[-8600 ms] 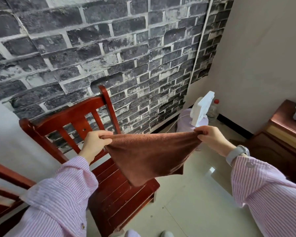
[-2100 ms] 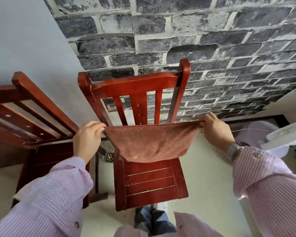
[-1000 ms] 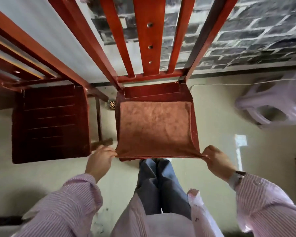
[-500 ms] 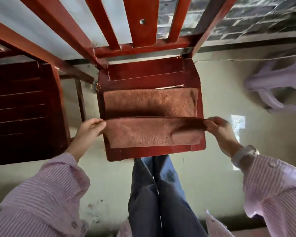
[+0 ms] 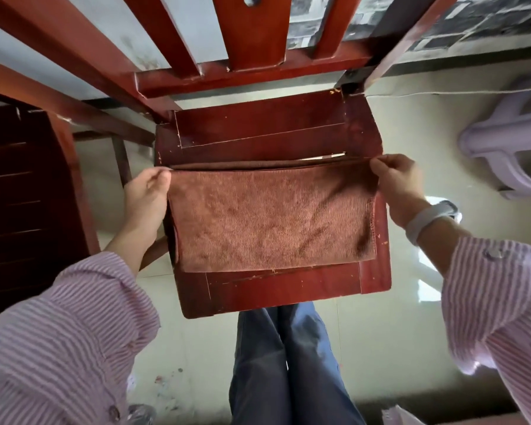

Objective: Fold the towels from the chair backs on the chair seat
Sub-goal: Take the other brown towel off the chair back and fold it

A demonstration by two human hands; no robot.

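Observation:
A brown towel (image 5: 270, 216) lies folded in half on the red wooden chair seat (image 5: 288, 289), its doubled edges toward the chair back. My left hand (image 5: 146, 194) pinches the towel's far left corner. At the far right corner, my right hand (image 5: 396, 182) pinches the edge; a pale watch band sits on that wrist. The fold line runs along the near side of the seat. No other towel shows on the chair back (image 5: 252, 35), whose slats fill the top of the view.
A second red chair (image 5: 28, 191) stands close on the left. At the right, a pale purple fan base (image 5: 509, 145) sits on the tiled floor, with a cord running along the wall. My legs stand right in front of the seat.
Both hands carried the towel's near edge up and over to the far edge, so the towel now lies doubled on the seat. The camera has moved closer over the chair.

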